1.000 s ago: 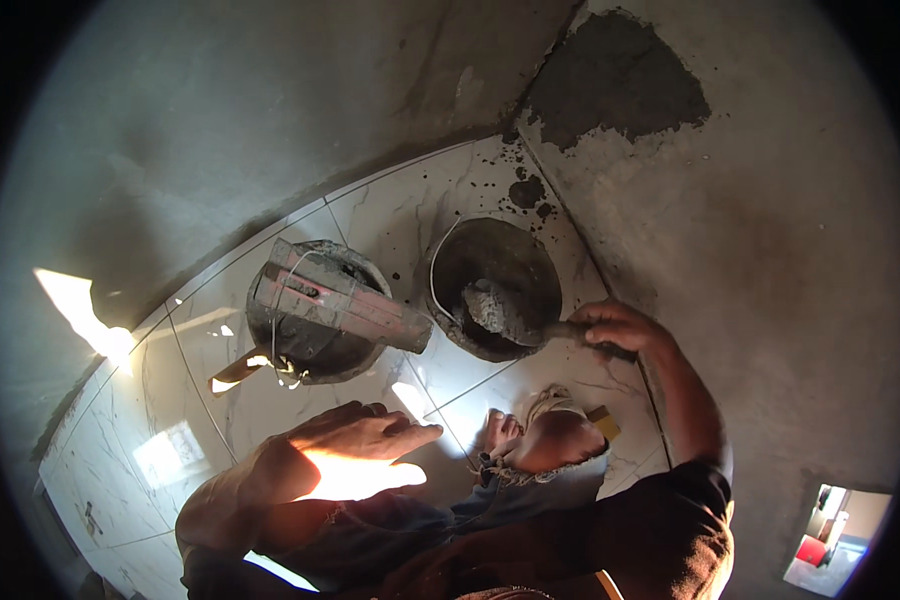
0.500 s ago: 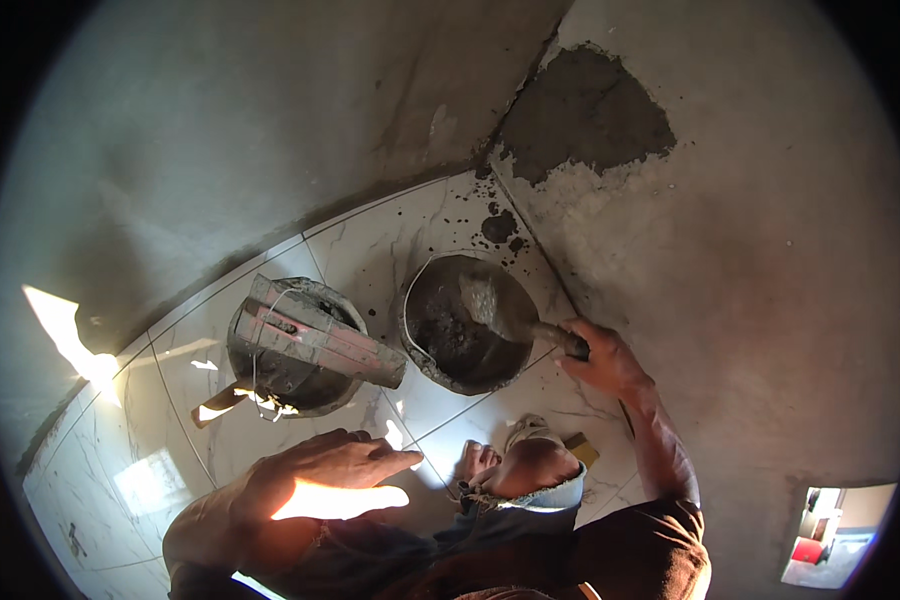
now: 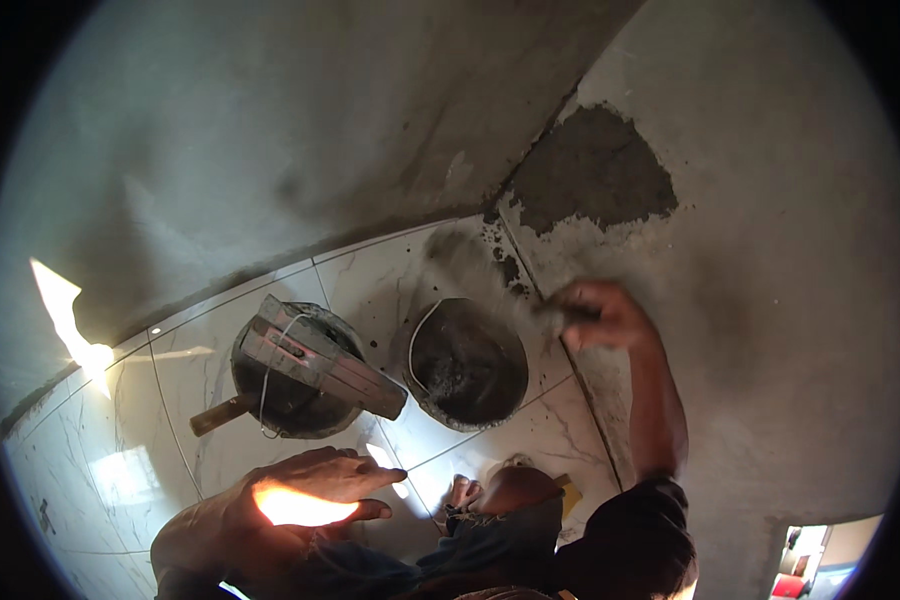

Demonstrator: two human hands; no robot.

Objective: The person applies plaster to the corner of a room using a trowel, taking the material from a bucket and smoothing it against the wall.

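Note:
My right hand (image 3: 618, 308) is closed around the handle of a trowel (image 3: 582, 314). The trowel's blade is smeared by motion and hangs over the tiles beyond the right-hand bucket (image 3: 521, 385), a dark round one with grey mortar (image 3: 460, 378) inside and a thin wire handle. Whether mortar sits on the blade I cannot tell. My left hand (image 3: 325, 478) hovers low at the left with its fingers stretched out and nothing in it. A strip of sunlight crosses it. Closest to it is the left-hand bucket (image 3: 345, 418), also dark and mortar-stained.
A long, mortar-caked float (image 3: 335, 368) lies across the left-hand bucket, and a wooden tool handle (image 3: 220, 414) sticks out of it. Mortar splashes (image 3: 507, 266) dot the white tiles near the corner. A dark wet patch (image 3: 600, 170) covers part of the right wall.
My right hand has lifted the trowel out of the right-hand bucket and moved it away toward the wall corner. The view has shifted slightly. My left hand stays open.

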